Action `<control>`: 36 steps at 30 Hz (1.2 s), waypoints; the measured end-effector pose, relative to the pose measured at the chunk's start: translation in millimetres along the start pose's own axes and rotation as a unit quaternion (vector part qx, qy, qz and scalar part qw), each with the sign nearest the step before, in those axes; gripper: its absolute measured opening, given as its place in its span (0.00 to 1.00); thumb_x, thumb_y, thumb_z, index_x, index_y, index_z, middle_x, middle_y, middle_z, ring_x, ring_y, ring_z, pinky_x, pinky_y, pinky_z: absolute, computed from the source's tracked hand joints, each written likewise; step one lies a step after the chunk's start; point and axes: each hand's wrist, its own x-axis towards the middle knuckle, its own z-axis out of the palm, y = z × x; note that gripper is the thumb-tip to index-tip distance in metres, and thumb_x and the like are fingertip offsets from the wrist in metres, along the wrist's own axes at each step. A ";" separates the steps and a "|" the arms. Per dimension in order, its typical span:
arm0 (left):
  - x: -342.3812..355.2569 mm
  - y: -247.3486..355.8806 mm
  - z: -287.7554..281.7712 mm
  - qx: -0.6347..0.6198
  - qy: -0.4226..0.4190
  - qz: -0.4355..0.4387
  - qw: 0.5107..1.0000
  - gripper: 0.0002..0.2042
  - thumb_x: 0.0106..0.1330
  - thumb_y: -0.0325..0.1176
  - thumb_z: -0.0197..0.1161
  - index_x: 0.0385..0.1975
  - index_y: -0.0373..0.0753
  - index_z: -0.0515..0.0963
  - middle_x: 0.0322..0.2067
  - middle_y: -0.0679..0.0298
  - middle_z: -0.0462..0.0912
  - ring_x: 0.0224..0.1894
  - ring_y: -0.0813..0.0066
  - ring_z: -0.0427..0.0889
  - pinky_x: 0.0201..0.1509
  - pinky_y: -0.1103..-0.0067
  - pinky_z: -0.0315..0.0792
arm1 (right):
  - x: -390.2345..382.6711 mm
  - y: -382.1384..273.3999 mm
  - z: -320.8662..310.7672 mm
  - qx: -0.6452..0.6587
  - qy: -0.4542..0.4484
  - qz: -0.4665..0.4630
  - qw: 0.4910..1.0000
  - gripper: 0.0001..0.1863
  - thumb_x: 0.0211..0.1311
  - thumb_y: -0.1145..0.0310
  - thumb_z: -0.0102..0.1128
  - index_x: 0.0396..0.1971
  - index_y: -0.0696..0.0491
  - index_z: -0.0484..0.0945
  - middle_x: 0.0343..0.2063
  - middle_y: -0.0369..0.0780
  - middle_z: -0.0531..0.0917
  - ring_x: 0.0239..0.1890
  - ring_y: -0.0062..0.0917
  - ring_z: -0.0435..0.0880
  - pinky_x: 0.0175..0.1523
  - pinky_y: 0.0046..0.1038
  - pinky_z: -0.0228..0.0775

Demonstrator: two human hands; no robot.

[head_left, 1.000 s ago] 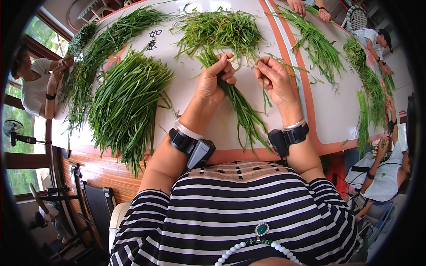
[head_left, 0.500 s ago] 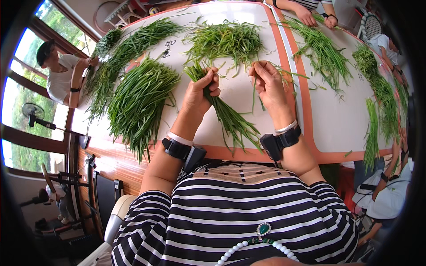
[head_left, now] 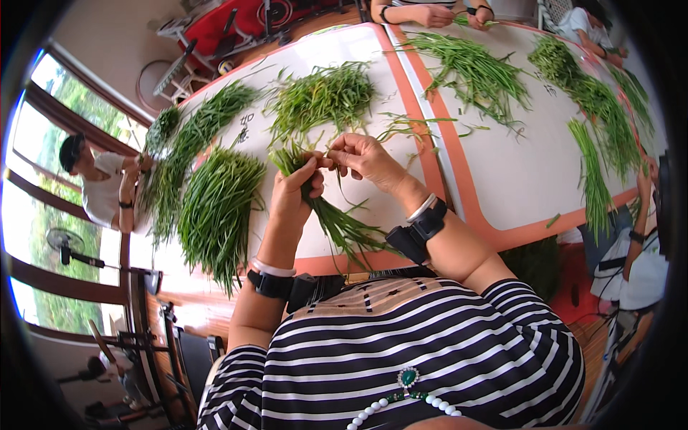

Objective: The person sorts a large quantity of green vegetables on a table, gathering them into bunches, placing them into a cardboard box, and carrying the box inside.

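My left hand [head_left: 292, 188] is closed round a bunch of garlic chives [head_left: 342, 228]. The pale stem ends stick up above the fist, and the green leaves fan out down to the right over the table's near edge. Right beside it, my right hand [head_left: 369, 163] pinches with thumb and fingers, its fingertips close against the left thumb. A thin chive strand hangs below that pinch, mostly hidden by the fingers. Left of my left hand lies a big, neatly aligned heap of chives [head_left: 222, 208]. Beyond both hands is a looser, tangled pile of chives [head_left: 326, 97].
White tables [head_left: 494, 190] with orange borders meet at a seam on my right. Scraps [head_left: 412, 129] lie near it. More chives [head_left: 469, 68] are spread on the right table. A person [head_left: 104, 175] works at the left; other people's hands [head_left: 433, 16] are at the far side.
My right hand has moved left, from apart to beside my left hand, with the strand it pinched. The whole view has shifted and turned slightly. My left hand keeps its hold on the bunch.
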 end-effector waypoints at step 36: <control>63.6 -44.6 8.4 -0.137 -0.112 -0.181 0.967 0.09 0.73 0.37 0.51 0.32 0.40 0.70 0.18 0.74 0.61 0.18 0.85 0.56 0.20 0.87 0.52 | 9.6 -6.3 -22.4 -0.010 0.231 -0.022 0.973 0.05 0.64 0.68 0.58 0.32 0.53 0.79 0.24 0.29 0.79 0.22 0.08 0.70 0.25 0.12 0.60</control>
